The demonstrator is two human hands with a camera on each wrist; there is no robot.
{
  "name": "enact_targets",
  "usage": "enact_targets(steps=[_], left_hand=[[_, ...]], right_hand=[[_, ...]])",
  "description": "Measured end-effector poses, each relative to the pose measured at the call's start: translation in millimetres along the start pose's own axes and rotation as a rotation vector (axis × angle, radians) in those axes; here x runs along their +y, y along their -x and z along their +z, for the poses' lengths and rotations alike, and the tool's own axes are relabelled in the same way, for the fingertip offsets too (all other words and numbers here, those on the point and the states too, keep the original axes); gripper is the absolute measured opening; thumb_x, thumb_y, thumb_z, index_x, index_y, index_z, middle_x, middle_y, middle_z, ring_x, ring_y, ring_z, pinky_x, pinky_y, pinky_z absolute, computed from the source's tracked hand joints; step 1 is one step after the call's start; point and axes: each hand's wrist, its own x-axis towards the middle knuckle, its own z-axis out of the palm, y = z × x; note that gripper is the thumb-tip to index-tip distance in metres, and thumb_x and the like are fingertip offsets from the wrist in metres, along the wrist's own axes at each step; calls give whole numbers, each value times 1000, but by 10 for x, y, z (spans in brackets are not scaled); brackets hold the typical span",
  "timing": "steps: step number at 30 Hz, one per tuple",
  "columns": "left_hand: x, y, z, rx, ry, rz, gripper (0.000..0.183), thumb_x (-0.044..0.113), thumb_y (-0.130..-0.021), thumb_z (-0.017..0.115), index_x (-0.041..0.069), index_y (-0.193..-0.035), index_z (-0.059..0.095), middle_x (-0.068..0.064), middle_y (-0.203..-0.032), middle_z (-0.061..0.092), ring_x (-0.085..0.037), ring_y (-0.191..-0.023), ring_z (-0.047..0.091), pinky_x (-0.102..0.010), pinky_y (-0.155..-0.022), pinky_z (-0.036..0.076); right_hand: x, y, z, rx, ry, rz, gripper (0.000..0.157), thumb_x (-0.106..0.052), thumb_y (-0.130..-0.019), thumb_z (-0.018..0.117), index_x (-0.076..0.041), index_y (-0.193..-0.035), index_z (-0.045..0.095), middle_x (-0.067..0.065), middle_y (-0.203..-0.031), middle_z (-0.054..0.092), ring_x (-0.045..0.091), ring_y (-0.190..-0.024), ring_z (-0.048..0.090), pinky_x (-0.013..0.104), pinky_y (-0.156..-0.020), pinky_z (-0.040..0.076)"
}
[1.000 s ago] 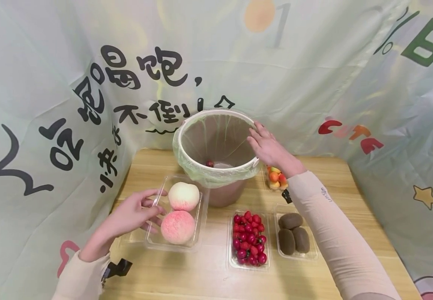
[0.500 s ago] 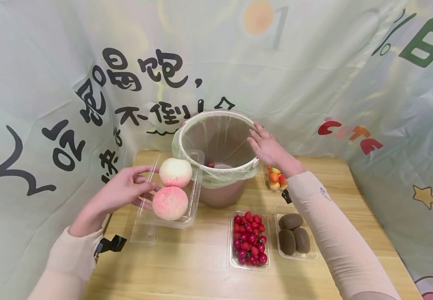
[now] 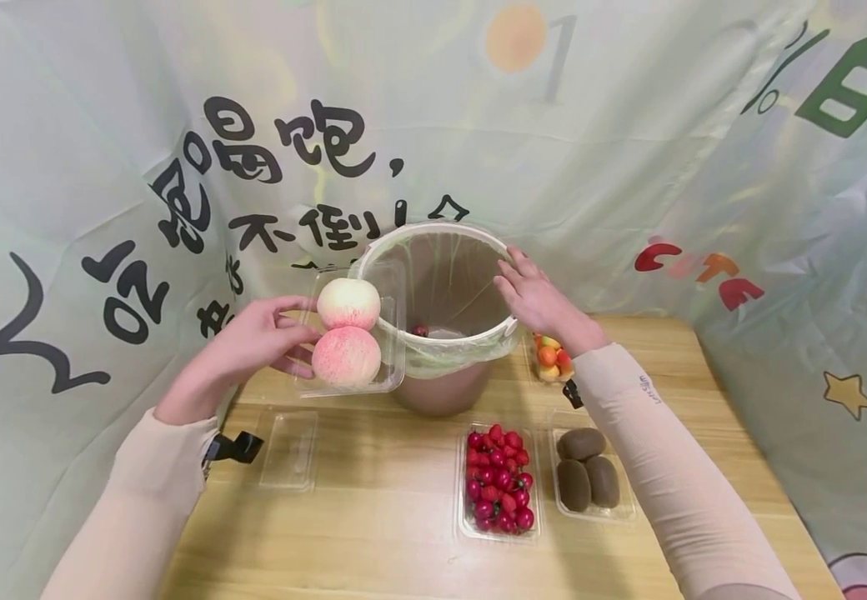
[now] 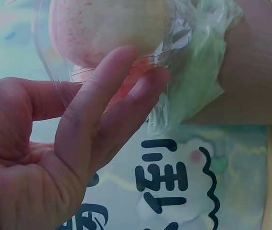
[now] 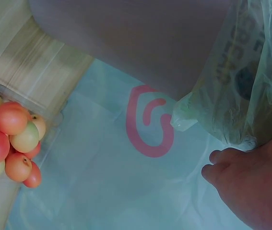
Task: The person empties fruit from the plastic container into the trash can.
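My left hand [image 3: 264, 337] grips the side of a clear plastic tray [image 3: 392, 379], raised above the table at the left rim of a waste bin [image 3: 437, 393]. Two peaches, a pale one [image 3: 348, 300] and a pinker one [image 3: 347, 357], lie in it. Close up in the left wrist view, thumb and fingers hold the tray's edge beneath a peach [image 4: 107, 28]. My right hand [image 3: 534, 293] rests with straight fingers on the bin's right rim, over the folded green liner bag [image 3: 448, 360]. A small dark red fruit [image 3: 421, 331] lies inside the bin.
On the table [image 3: 373, 517] stand a tray of cherries and red berries [image 3: 501, 479], one with three kiwis [image 3: 588, 469], and one of small orange-red fruit [image 5: 16, 139] behind my right forearm. A bare clear tray [image 3: 288, 450] lies at left. Printed cloth [image 3: 591, 150] surrounds the table.
My left hand has lifted the tray of peaches up and away from me, so that it now overlaps the bin's left rim. The bare tray beneath shows fully. My right hand stays put.
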Motion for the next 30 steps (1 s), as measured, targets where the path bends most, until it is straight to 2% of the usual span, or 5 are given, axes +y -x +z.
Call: enact_targets(steps=[4, 11, 19, 28, 30], left_hand=[[43, -134, 1, 2, 12, 1, 58, 1, -101, 59, -7, -155, 39, -27, -117, 75, -21, -77, 79, -41, -73, 67], [162, -352, 15, 9, 33, -8, 56, 0, -101, 60, -8, -153, 41, -18, -107, 79, -18, -72, 78, -37, -72, 66], [318, -586, 37, 29, 11, -10, 56, -1, -100, 57, -9, -153, 40, -20, -105, 78, -16, -70, 77, -34, -71, 66], [453, -858, 100, 108, 34, 34, 55, -6, -98, 54, -8, -151, 41, -11, -92, 77, -15, -66, 75, -30, -67, 65], [467, -928, 137, 138, 46, 52, 54, -7, -97, 53, -7, -150, 42, -15, -93, 76, -15, -66, 74, -30, -67, 65]], right_hand=[[-16, 10, -10, 3, -8, -2, 65, -39, -115, 26, 2, -165, 26, 18, -178, 2, 40, -165, 3, 59, -133, 5], [-12, 2, -14, 0, -7, 2, 64, -37, -115, 27, 2, -165, 26, 18, -178, 2, 40, -165, 3, 58, -133, 6], [-18, 2, 1, 13, -6, 2, 64, -37, -114, 28, 3, -164, 27, 19, -178, 5, 41, -165, 6, 58, -133, 7], [-12, -10, 1, -2, -5, 4, 65, -39, -114, 26, 1, -165, 25, 18, -178, 2, 39, -165, 3, 58, -133, 6], [-2, -4, -3, -2, -6, 4, 65, -39, -114, 26, 2, -165, 25, 18, -178, 2, 40, -165, 3, 59, -133, 6]])
